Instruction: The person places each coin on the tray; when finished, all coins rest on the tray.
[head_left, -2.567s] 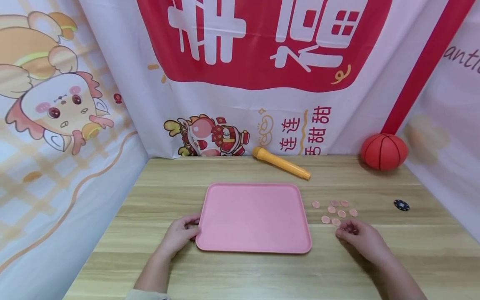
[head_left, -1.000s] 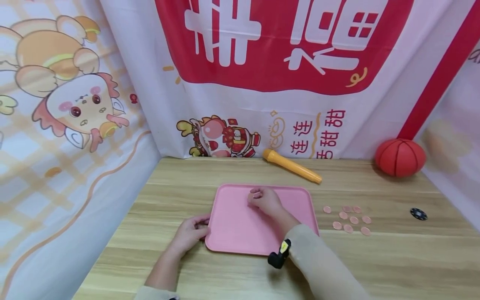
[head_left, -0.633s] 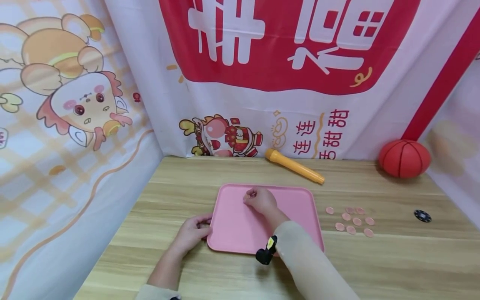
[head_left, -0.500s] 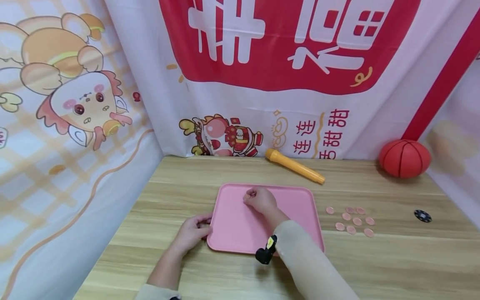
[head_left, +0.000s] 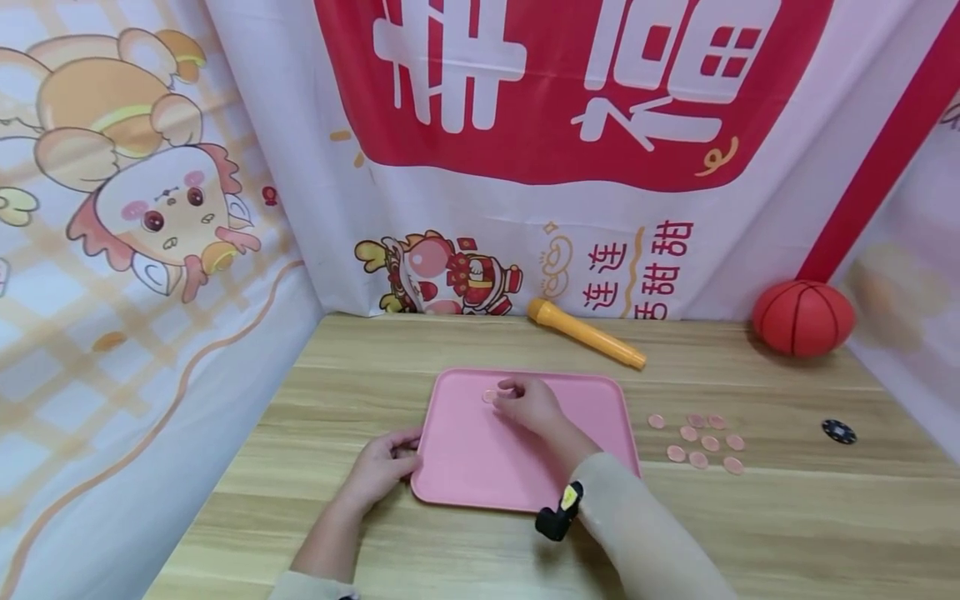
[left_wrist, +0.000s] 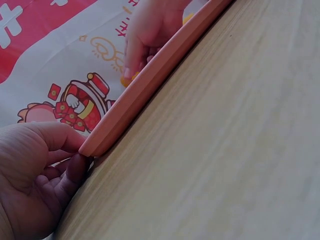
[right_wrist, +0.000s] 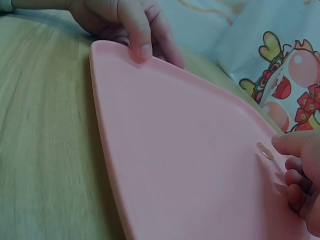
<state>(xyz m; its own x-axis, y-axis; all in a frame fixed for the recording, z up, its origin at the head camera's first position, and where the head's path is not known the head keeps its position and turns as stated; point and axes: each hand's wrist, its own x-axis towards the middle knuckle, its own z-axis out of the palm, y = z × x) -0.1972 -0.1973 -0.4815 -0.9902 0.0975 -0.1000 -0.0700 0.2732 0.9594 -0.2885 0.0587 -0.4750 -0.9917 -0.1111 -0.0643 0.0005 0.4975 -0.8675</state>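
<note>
My left hand (head_left: 377, 472) grips the left edge of a pink tray (head_left: 525, 467), thumb above the rim and fingers below it, as the left wrist view shows. One small, round, coin-like pink disc (right_wrist: 265, 151) lies on the tray near its far left part. My right hand (head_left: 532, 406) is over the tray just right of that disc, fingertips close by with a small gap, and nothing shows between its fingers. In the right wrist view its thumb or finger (right_wrist: 292, 142) points at the disc while the other fingers are bent.
Several similar pink discs (head_left: 709, 443) lie on the wooden table (head_left: 810, 517) right of the tray. Farther right is a black patterned chip (head_left: 838, 432). A yellow toy microphone (head_left: 588, 333) lies behind the tray, and a red toy basketball (head_left: 802, 318) stands at the back right.
My right hand has moved from the discs on the right to the tray, carrying one disc, and has let it go there. Its fingers have drawn slightly right. My left hand still holds the tray.
</note>
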